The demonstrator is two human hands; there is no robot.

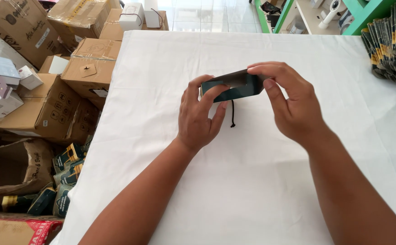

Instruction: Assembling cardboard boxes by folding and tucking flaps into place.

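While both hands hover over the white cloth-covered table (252, 181), the left hand (199, 119) and right hand (289, 102) pinch a small dark green cardboard box (234, 87) between them, fingers closed on its ends; a thin black cord (232, 114) dangles beneath. Flat dark-and-yellow packages (391, 43) are stacked at right; brown cardboard cartons (61, 104) crowd the left.
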